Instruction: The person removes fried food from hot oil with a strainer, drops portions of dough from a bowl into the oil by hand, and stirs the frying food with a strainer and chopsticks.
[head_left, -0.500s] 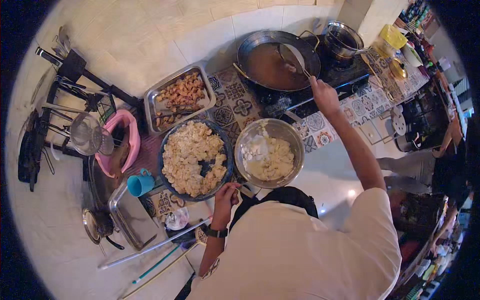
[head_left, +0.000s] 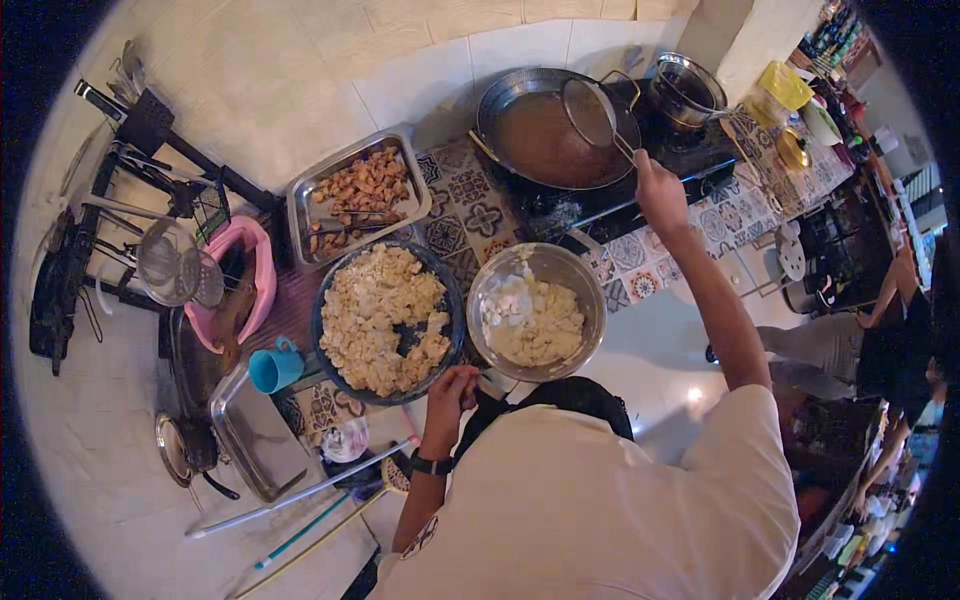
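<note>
My right hand (head_left: 660, 195) is closed round the handle of a round mesh strainer (head_left: 590, 112). The strainer's head is tilted over the right part of a wide wok (head_left: 485, 125) holding brown oil (head_left: 545, 135). Low in the middle, my left hand (head_left: 452, 395) is closed beside the near rim of a dark blue round tray (head_left: 318, 350); what its fingers grip is hidden. Pale flour-coated pieces (head_left: 385, 310) fill the tray. Right of it stands a steel bowl (head_left: 592, 335) with more pale pieces (head_left: 540, 320) and white flour.
A steel tray (head_left: 300, 215) of browned fried pieces (head_left: 365, 185) and tongs lies behind the blue tray. A blue mug (head_left: 275, 370), pink basin (head_left: 262, 265) and hanging strainers (head_left: 170, 260) are left. A pot (head_left: 690, 90) stands right of the wok. Another person (head_left: 835, 345) stands far right.
My right hand has shifted slightly right, and the strainer head has turned so its mesh faces up toward view, above the oil. My left hand stays near the tray rim.
</note>
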